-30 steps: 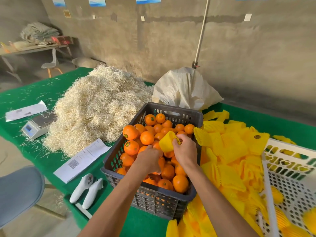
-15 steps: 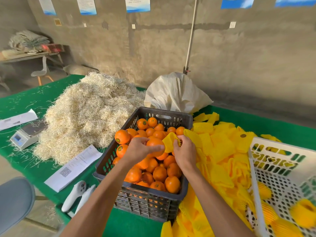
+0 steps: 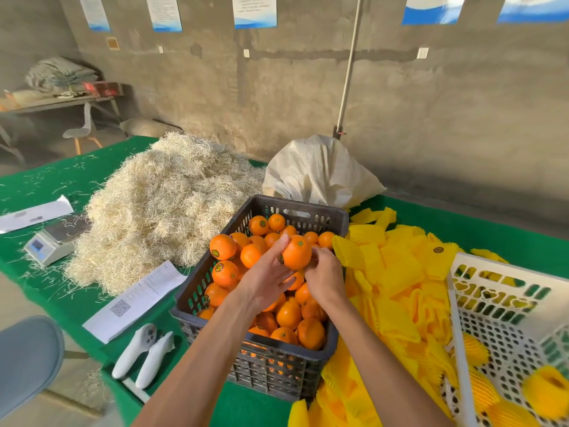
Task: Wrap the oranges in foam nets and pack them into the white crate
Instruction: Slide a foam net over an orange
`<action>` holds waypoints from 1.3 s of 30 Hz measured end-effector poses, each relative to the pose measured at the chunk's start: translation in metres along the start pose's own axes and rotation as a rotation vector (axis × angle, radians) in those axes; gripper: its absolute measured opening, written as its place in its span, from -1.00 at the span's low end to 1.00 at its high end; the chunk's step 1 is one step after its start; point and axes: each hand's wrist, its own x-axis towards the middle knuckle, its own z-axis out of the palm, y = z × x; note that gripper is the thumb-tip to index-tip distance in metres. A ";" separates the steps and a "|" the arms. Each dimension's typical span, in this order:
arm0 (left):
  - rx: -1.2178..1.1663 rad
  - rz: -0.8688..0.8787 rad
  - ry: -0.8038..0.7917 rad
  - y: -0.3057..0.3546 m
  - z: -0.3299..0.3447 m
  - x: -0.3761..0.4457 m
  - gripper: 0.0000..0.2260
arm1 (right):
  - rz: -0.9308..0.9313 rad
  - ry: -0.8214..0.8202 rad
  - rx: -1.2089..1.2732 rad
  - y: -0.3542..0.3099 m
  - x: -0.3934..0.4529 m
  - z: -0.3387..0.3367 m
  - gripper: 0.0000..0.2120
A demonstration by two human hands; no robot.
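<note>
My left hand (image 3: 264, 278) grips one orange (image 3: 296, 252) and holds it lifted above the dark plastic crate (image 3: 277, 375), which is full of loose oranges (image 3: 224, 274). My right hand (image 3: 324, 277) sits against the orange's lower right with curled fingers. The yellow foam net it pinched a moment ago is hidden behind the orange and the hand. A heap of yellow foam nets (image 3: 397, 272) lies right of the dark crate. The white crate (image 3: 505, 331) stands at the far right and holds a few net-wrapped oranges (image 3: 548, 386).
On the green table, a big straw pile (image 3: 166, 204) lies left of the dark crate, with a small scale (image 3: 52, 241), a printed sheet (image 3: 138, 297) and two white controllers (image 3: 144, 352) nearby. A white sack (image 3: 317, 174) stands behind the crate. A grey chair (image 3: 24, 359) is at lower left.
My left hand took an orange out of the dark crate and raised it to my right hand. The yellow net, plainly seen before, is now hidden behind the orange.
</note>
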 end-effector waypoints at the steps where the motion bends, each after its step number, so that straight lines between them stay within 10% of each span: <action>1: -0.023 0.013 0.015 -0.001 -0.003 0.001 -0.30 | 0.018 0.002 0.022 0.002 0.002 -0.003 -0.80; 13: 0.095 0.126 0.364 -0.006 0.003 0.016 -0.29 | -0.294 0.079 -0.010 -0.011 0.001 -0.009 -0.81; 24: 0.081 0.091 -0.012 -0.001 -0.016 0.012 -0.72 | -0.153 0.031 0.061 -0.004 0.015 -0.020 -0.80; 30: 0.263 0.135 0.319 -0.007 -0.005 0.009 -0.41 | -0.287 0.060 -0.076 0.001 0.009 -0.018 -0.85; 39: 0.329 0.203 0.406 -0.015 0.007 0.018 -0.37 | -0.493 0.034 -0.317 -0.016 0.001 -0.017 -0.85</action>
